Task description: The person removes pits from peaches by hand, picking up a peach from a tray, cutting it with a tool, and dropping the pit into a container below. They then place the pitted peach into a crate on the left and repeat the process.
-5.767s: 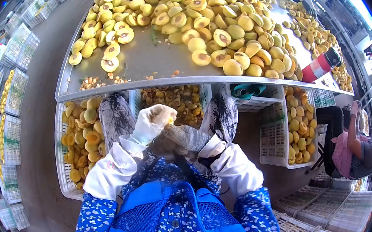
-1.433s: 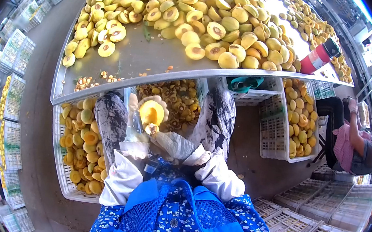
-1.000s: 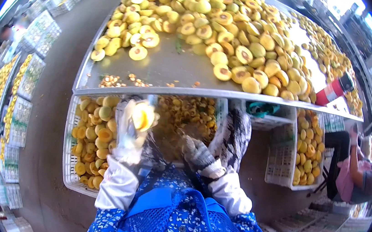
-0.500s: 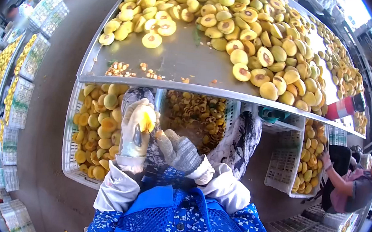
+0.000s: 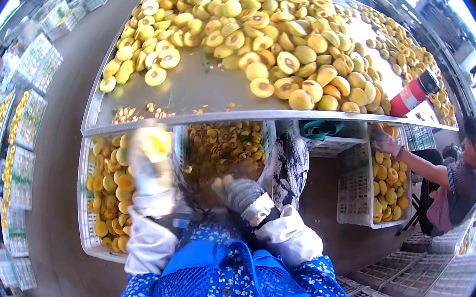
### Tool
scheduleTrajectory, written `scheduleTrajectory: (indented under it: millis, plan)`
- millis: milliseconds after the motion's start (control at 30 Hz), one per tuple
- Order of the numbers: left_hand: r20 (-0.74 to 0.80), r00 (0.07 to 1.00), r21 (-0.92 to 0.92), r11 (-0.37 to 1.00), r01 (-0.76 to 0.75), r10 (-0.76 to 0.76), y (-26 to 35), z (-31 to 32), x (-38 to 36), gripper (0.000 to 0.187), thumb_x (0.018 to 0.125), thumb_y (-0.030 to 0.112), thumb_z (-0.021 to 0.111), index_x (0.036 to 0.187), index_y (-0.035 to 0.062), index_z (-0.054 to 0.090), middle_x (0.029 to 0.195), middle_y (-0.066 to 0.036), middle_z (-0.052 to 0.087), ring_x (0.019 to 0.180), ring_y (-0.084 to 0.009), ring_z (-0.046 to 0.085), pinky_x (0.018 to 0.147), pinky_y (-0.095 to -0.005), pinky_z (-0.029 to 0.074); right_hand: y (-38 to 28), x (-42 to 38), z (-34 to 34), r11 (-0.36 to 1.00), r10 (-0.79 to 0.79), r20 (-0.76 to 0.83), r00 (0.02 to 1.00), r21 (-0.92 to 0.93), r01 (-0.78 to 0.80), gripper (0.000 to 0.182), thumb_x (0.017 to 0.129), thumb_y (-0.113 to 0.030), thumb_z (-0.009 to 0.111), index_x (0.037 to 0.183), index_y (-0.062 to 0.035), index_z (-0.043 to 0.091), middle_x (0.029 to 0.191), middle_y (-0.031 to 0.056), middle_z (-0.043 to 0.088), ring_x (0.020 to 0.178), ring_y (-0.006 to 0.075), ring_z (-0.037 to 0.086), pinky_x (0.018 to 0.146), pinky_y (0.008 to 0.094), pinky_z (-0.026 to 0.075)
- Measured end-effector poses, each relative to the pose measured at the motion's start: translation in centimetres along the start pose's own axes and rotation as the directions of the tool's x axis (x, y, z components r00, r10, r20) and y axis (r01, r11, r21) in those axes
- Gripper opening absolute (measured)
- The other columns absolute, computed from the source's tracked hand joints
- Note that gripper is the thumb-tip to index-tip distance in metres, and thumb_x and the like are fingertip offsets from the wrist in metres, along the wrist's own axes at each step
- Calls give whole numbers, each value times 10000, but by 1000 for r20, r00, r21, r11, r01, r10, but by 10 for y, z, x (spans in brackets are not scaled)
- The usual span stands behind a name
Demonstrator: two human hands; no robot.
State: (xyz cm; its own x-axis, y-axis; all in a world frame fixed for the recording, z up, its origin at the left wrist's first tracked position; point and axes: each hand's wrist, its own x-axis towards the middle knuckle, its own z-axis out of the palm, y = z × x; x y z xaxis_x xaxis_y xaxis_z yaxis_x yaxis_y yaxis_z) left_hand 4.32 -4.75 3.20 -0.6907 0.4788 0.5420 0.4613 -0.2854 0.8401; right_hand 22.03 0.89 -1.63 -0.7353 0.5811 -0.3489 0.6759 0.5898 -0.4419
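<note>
My left hand [image 5: 153,168], in a pale glove and smeared by motion, is closed around a yellow peach half [image 5: 156,143] above the left crate's inner edge. Lower and to the right, my right hand [image 5: 243,195] wears a grey knit glove; its fingertips are blurred and point left, close over the crate of peach scraps [image 5: 226,147] between my knees. Beside my left hand stands a white crate [image 5: 82,213] filled with yellow peach halves [image 5: 109,184].
A metal table [image 5: 197,94] in front of me bears a heap of halved peaches [image 5: 295,55], small pit pieces [image 5: 127,113] and a red bottle [image 5: 413,93]. To the right, a seated person [image 5: 452,179] reaches over another peach crate [image 5: 356,188]. Stacked crates [image 5: 406,267] stand at lower right.
My left hand has moved left and slightly up with the peach half, away from my right hand. The view has swung right; the seated person's hand has moved up toward the table edge.
</note>
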Motion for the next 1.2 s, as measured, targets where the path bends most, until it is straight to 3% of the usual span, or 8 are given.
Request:
scheduleTrajectory:
  millis: [133, 167, 267, 567, 767, 867, 1033, 1200]
  plan:
    - [405, 877, 709, 517, -480, 260, 3, -114, 30, 430, 908, 283, 500, 1210, -22, 462, 1137, -146, 536, 1053, -232, 505, 901, -345, 412, 6, 12, 2, 972, -22, -318, 948, 214, 94, 381, 930, -388, 365, 947, -49, 539, 767, 227, 616, 681, 358, 621, 608, 482, 482]
    - [1, 946, 320, 896, 308, -325, -32, -135, 32, 467, 855, 289, 592, 1185, -24, 482, 1128, -165, 525, 1035, -279, 518, 893, -376, 412, 14, 18, 8, 962, -103, -302, 948, 214, 172, 379, 925, -394, 377, 981, -56, 539, 799, 228, 615, 718, 362, 616, 636, 474, 477]
    - [165, 983, 895, 429, -118, -74, -41, -139, 38, 405, 868, 283, 586, 1150, 3, 507, 1123, -210, 535, 1027, -291, 534, 876, -402, 429, 15, 17, 32, 882, -244, -286, 927, 332, 335, 405, 929, -414, 368, 939, -56, 557, 764, 245, 601, 734, 391, 598, 640, 469, 468]
    - [840, 373, 506, 318, -802, -394, -31, 225, 119, 596, 839, 546, 441, 1304, 172, 428, 874, -103, 661, 830, -264, 637, 702, -416, 474, 25, -5, 6, 673, -59, -280, 958, 698, 245, 342, 936, -381, 409, 1014, -74, 540, 784, 239, 582, 741, 409, 584, 605, 477, 426]
    - [835, 224, 500, 521, -692, -503, -40, 267, 92, 377, 818, 341, 484, 1111, 107, 444, 914, -175, 635, 891, -354, 606, 762, -470, 458, 75, -22, -6, 676, -43, -473, 880, 634, 374, 243, 937, -217, 478, 1091, -50, 562, 949, 128, 618, 874, 238, 609, 704, 322, 469]
    - [902, 233, 429, 707, -562, -363, -45, 246, 87, 353, 802, 282, 535, 1092, 94, 462, 924, -206, 622, 889, -373, 598, 779, -456, 456, 74, -28, -29, 50, 260, -5, 966, 999, -9, 244, 956, -165, 432, 1130, -39, 549, 1010, 125, 604, 928, 219, 586, 773, 298, 474]
    - [719, 477, 46, 720, 693, -505, -32, 196, 81, 202, 814, 126, 633, 993, 55, 573, 824, -84, 626, 631, -162, 613, 521, -237, 507, 73, -38, -47, 568, 272, -371, 888, 807, 162, 275, 937, -208, 449, 1129, -39, 551, 1031, 184, 595, 971, 314, 579, 813, 341, 471]
    - [763, 346, -362, 83, 929, -547, -3, 128, 55, 567, 895, 535, 395, 1024, 11, 568, 758, -127, 611, 567, -237, 587, 487, -304, 482, 35, -39, -68, 713, 126, -609, 783, 604, 355, 245, 907, -108, 478, 1101, 20, 553, 931, 169, 598, 818, 306, 607, 660, 338, 497]
